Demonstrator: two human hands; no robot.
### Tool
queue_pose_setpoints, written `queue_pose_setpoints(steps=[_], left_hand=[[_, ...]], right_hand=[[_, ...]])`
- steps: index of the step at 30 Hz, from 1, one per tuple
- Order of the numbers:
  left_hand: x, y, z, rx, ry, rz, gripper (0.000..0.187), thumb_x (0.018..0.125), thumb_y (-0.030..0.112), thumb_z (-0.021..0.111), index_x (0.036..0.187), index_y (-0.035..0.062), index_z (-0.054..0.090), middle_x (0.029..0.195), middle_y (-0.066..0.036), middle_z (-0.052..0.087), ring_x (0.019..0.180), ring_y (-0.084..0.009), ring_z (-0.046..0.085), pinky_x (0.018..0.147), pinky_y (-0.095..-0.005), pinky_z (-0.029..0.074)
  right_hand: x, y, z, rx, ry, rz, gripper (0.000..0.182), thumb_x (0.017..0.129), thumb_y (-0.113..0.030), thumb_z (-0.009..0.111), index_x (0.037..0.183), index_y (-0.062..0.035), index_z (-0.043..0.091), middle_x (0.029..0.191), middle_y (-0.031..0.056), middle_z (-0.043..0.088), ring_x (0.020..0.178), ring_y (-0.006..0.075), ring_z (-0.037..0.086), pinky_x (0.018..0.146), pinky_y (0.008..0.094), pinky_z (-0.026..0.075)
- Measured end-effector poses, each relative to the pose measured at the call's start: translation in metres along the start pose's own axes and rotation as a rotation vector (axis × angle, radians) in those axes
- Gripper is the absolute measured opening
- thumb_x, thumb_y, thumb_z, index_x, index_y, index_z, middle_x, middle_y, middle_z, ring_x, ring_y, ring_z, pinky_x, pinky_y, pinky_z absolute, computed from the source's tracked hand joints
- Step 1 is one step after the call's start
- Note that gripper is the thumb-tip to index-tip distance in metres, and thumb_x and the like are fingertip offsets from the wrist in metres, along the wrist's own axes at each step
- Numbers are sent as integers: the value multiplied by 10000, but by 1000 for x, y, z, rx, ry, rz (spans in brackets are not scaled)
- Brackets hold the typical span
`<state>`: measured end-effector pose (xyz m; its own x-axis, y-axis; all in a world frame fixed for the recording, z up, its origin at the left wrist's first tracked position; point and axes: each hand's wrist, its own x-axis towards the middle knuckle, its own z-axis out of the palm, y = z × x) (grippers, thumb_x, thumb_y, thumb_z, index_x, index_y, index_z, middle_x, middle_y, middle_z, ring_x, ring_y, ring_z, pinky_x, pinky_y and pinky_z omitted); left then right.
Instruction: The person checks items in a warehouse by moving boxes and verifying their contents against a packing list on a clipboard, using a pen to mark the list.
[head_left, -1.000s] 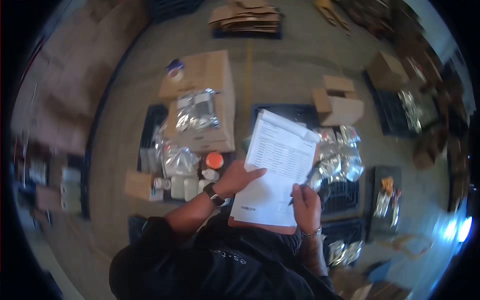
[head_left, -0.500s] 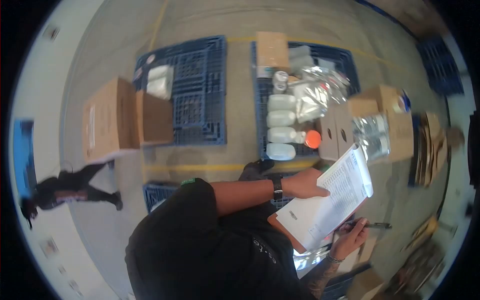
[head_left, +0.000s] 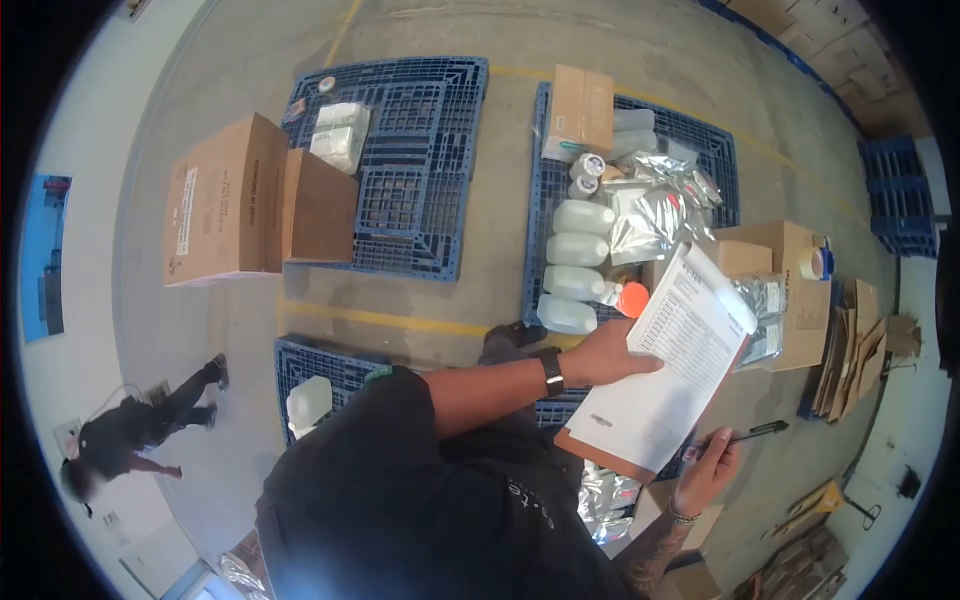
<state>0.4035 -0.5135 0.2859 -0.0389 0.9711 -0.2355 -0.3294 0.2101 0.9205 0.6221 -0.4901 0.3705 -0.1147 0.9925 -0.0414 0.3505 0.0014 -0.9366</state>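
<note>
My left hand (head_left: 608,357), with a black watch on its wrist, grips the edge of a brown clipboard (head_left: 610,455). Its thumb presses on the printed papers (head_left: 655,385), whose far end curls up. Below the clipboard in the picture, my right hand (head_left: 707,472) has its fingers closed round a dark pen (head_left: 762,432). That pen points away from the sheets and does not touch them. Past the clipboard, translucent jugs (head_left: 575,282), a jar with an orange lid (head_left: 632,299) and silvery bags (head_left: 650,220) lie on a blue pallet (head_left: 540,130).
Another blue pallet (head_left: 420,150) carries white packs (head_left: 340,137), beside a large cardboard box (head_left: 225,205). An open box (head_left: 800,320) and flattened cardboard (head_left: 850,350) stand at the right. A person in dark clothes (head_left: 140,435) is at the left. Yellow lines (head_left: 390,320) mark the floor.
The view has shifted, and the clipboard sits slightly higher and farther right in it. The other person has changed stride and appears lower. Both my hands keep their hold.
</note>
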Motion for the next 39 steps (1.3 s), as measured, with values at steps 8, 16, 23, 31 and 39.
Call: queue_pose_setpoints(steps=[8, 16, 23, 31, 39], left_hand=[[1, 27, -8, 52, 8, -90, 389, 860, 165, 661, 1192, -20, 578, 1109, -130, 665, 988, -158, 636, 862, -307, 495], [-75, 92, -17, 87, 272, -80, 337, 871, 131, 633, 1161, -35, 592, 1080, -136, 674, 970, -184, 644, 842, -319, 503], [-73, 170, -129, -48, 369, 32, 349, 861, 139, 644, 1155, -43, 594, 1063, -152, 679, 972, -195, 647, 836, -322, 502], [-62, 290, -371, 21, 533, 48, 334, 879, 102, 629, 1172, -52, 576, 1107, -133, 664, 990, -158, 623, 861, -313, 496], [-46, 356, -489, -238, 669, 22, 323, 883, 91, 632, 1172, -43, 582, 1110, -126, 663, 1005, -145, 619, 871, -297, 492]], right_hand=[[0, -9, -4, 33, 110, 209, 302, 1004, -270, 477, 769, -81, 468, 632, -49, 411, 545, 22, 382, 473, 195, 317], [29, -111, -59, -248, 123, -299, 316, 1015, -283, 378, 967, -23, 549, 925, 90, 572, 936, 187, 535, 861, 321, 409], [89, -340, -135, -735, 971, -1084, 447, 1031, -319, 261, 1067, 26, 544, 1071, 144, 591, 1029, 251, 536, 954, 387, 383], [226, -422, 50, -780, 959, -917, 410, 1023, -297, 293, 1056, 20, 551, 1057, 136, 596, 1002, 232, 540, 931, 374, 394], [400, -469, 271, -690, 533, -812, 373, 1014, -275, 324, 1044, 14, 558, 1044, 128, 601, 975, 214, 543, 908, 361, 405]])
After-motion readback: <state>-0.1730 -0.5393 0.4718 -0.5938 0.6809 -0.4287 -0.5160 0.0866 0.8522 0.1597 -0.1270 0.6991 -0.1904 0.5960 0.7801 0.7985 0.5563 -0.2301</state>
